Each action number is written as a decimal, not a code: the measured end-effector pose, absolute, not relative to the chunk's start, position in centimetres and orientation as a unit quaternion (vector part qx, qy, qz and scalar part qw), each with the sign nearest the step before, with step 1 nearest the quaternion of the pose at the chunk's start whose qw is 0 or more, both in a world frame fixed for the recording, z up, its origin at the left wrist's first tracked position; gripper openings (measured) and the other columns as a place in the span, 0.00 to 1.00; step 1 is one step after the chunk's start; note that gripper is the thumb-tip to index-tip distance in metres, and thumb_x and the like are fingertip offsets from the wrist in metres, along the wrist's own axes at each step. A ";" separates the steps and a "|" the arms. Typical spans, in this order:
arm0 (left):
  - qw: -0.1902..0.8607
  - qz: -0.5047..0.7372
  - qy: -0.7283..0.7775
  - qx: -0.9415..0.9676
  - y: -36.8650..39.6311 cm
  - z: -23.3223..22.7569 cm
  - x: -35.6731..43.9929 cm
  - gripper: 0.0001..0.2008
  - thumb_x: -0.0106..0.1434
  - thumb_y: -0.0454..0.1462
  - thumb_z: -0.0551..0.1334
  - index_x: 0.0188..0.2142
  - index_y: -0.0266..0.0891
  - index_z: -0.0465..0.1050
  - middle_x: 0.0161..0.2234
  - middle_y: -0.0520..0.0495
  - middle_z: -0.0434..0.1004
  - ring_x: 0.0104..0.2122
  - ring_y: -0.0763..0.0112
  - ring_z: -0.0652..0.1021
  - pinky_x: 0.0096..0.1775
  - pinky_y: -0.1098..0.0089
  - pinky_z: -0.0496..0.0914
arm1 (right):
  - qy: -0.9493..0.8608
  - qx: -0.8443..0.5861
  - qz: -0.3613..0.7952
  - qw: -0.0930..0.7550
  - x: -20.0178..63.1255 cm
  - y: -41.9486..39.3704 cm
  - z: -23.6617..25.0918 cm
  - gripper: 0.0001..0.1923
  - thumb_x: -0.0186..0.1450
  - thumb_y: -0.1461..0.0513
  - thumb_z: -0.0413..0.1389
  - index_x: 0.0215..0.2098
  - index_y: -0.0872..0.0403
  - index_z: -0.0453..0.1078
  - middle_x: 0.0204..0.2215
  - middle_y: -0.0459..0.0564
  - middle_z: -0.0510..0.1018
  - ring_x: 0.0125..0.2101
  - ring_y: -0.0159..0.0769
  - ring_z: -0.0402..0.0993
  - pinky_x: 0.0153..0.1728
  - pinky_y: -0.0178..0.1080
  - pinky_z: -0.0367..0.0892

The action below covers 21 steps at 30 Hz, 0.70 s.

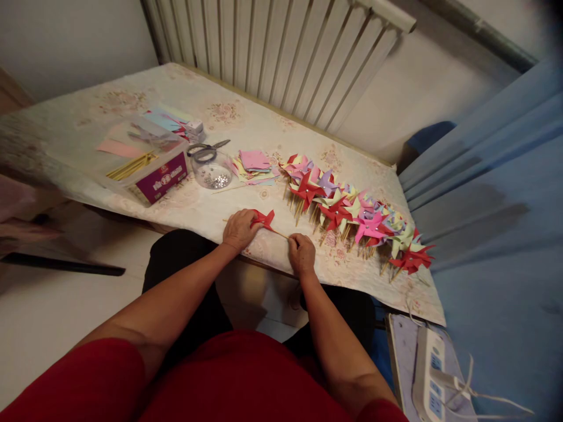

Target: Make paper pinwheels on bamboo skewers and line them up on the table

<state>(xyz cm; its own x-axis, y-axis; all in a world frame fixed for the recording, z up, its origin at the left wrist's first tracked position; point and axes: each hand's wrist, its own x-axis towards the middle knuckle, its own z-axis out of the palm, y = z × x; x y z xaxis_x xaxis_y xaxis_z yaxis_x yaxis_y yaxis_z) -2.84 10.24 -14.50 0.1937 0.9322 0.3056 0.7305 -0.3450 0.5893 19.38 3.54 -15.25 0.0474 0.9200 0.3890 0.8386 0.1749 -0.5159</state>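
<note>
A red paper pinwheel [264,219] lies low over the table's front edge, partly covered by my left hand [240,230]. That hand is closed on the pinwheel, its fingertips hidden against the paper. A thin wooden stick [280,234] runs from the red blades to my right hand [302,253], which pinches its far end with curled fingers. To the right stands a long cluster of finished pinwheels [336,212] in red, pink, yellow and lilac. Behind my left hand are a pile of coloured paper squares [254,164] and a clear round container [215,176] of small shiny pieces.
Grey-handled scissors [204,152] rest across the round container. A clear plastic box [160,181] with a purple label holds sticks and paper at the left. A radiator [264,53] backs the table [176,214]. At the lower right is a power strip [428,375] with white cables.
</note>
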 end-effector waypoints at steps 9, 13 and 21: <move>0.122 0.308 0.547 0.769 10.2 -14.6 -2.9 0.07 0.65 0.43 0.61 0.38 0.43 0.72 0.38 0.44 0.75 0.41 0.57 0.74 0.45 0.58 0.66 | -0.687 -0.642 0.059 0.336 19.3 3.5 -15.2 0.11 0.68 0.64 0.51 0.32 0.52 0.74 0.30 0.50 0.79 0.35 0.40 0.71 0.40 0.39 0.63; 0.133 0.305 0.555 0.762 10.3 -14.5 -2.9 0.07 0.65 0.43 0.61 0.38 0.43 0.72 0.38 0.44 0.76 0.42 0.58 0.74 0.45 0.59 0.67 | -0.688 -0.642 0.060 0.334 19.3 3.6 -15.2 0.10 0.68 0.64 0.51 0.32 0.52 0.74 0.30 0.50 0.79 0.35 0.40 0.72 0.40 0.39 0.63; 0.129 0.305 0.561 0.759 10.5 -14.8 -2.8 0.08 0.63 0.44 0.64 0.37 0.43 0.73 0.37 0.45 0.76 0.41 0.59 0.74 0.44 0.59 0.67 | -0.685 -0.647 0.060 0.328 19.3 3.6 -15.1 0.11 0.68 0.64 0.51 0.32 0.52 0.74 0.31 0.50 0.79 0.35 0.40 0.72 0.41 0.39 0.63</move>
